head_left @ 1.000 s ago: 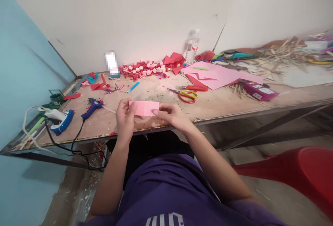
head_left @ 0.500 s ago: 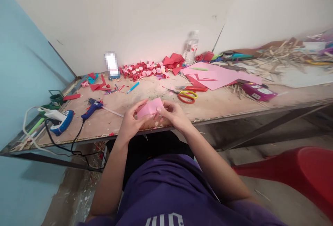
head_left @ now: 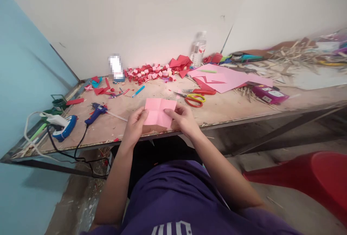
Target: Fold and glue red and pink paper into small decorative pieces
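A pink square of paper (head_left: pixel 159 113) is spread between my hands near the table's front edge, with crease lines crossing its middle. My left hand (head_left: pixel 135 125) pinches its left edge, thumb on top. On the opposite side, my right hand (head_left: pixel 184 120) grips the right edge with the thumb laid on the sheet and the fingers behind. Just beyond the paper lie scissors (head_left: pixel 194 99) with red and yellow handles, beside a red-handled cutter (head_left: pixel 204 92).
A blue glue gun (head_left: pixel 96 114) and a power strip (head_left: pixel 65 128) with cables lie left. Behind are a pile of small folded red and pink paper pieces (head_left: pixel 149 72), a phone (head_left: pixel 116 68), a bottle (head_left: pixel 198 49) and pink sheets (head_left: pixel 230 78). A red stool (head_left: pixel 325 177) stands right.
The pink paper was folded over in my hands and is now opened out flatter, showing its creases. Both hands have shifted their grip to its side edges.
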A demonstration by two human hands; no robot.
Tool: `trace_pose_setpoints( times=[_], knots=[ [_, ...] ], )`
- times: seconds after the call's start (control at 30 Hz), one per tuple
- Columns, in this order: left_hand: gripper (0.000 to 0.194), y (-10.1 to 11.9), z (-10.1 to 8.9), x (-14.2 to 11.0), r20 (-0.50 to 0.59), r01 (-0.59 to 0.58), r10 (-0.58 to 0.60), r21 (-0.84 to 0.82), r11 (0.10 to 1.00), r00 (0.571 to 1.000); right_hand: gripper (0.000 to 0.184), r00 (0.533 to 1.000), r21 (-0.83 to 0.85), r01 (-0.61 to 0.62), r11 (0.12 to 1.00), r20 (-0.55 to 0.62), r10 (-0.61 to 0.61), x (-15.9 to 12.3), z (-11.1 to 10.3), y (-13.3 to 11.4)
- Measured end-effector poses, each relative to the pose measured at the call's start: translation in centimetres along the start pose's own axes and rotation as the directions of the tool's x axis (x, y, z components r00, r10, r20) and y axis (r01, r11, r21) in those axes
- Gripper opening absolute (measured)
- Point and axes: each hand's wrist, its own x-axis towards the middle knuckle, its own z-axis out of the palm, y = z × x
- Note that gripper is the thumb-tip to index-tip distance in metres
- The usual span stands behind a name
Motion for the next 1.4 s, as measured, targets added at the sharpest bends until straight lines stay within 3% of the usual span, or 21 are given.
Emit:
trace_pose_setpoints(
  times=[0.1, 0.27, 0.53, 0.7, 0.83, 0.93, 1.1, 1.23, 1.4],
  knots=[
    [0.040, 0.3, 0.1, 0.0, 0.043, 0.028, -0.027, -0.035, 0.999, 0.999, 0.032, 0.998, 0.033, -0.002, 0.999, -0.062, 0.004, 0.3, -0.1, 0.3],
    [0.041, 0.4, 0.1, 0.0, 0.005, 0.018, -0.018, -0.073, 0.997, 1.000, 0.033, 0.996, 0.004, -0.028, 1.000, 0.082, 0.027, 0.3, -0.4, 0.5],
    [0.031, 0.2, 0.1, 0.0, -0.003, -0.060, 0.060, 0.012, 0.998, 0.998, 0.030, 0.991, -0.040, -0.091, 0.995, 0.099, 0.094, 0.0, -0.4, 0.0],
    [0.026, 0.3, 0.3, 0.0, -0.149, -0.081, 0.080, 0.000, 0.997, 0.986, 0.029, 0.990, 0.015, -0.091, 0.996, 0.110, 0.089, -0.2, -0.2, -0.2],
    [0.033, 0.3, 0.2, -0.1, -0.107, -0.081, 0.078, -0.021, 0.996, 0.991, 0.031, 0.989, -0.001, -0.094, 0.996, 0.117, 0.094, -0.1, -0.3, -0.1],
    [0.037, 0.2, 0.2, -0.1, -0.094, -0.063, 0.059, -0.043, 0.997, 0.994, 0.032, 0.981, 0.013, -0.105, 0.994, 0.168, 0.102, -0.2, -0.5, -0.3],
    [0.033, 0.0, 0.3, 0.3, -0.255, -0.078, 0.026, -0.194, 0.978, 0.967, 0.041, 0.956, 0.155, -0.193, 0.969, 0.252, 0.150, -0.4, -0.9, -1.2],
    [0.034, 0.1, 0.3, 0.5, -0.288, -0.084, 0.003, -0.268, 0.960, 0.957, 0.046, 0.912, 0.183, -0.200, 0.963, 0.395, 0.115, -0.3, -1.5, -1.4],
    [0.037, 0.2, 0.4, 0.5, -0.296, -0.075, -0.004, -0.254, 0.964, 0.955, 0.049, 0.911, 0.155, -0.181, 0.971, 0.399, 0.106, -0.1, -1.4, -1.1]
  ],
)
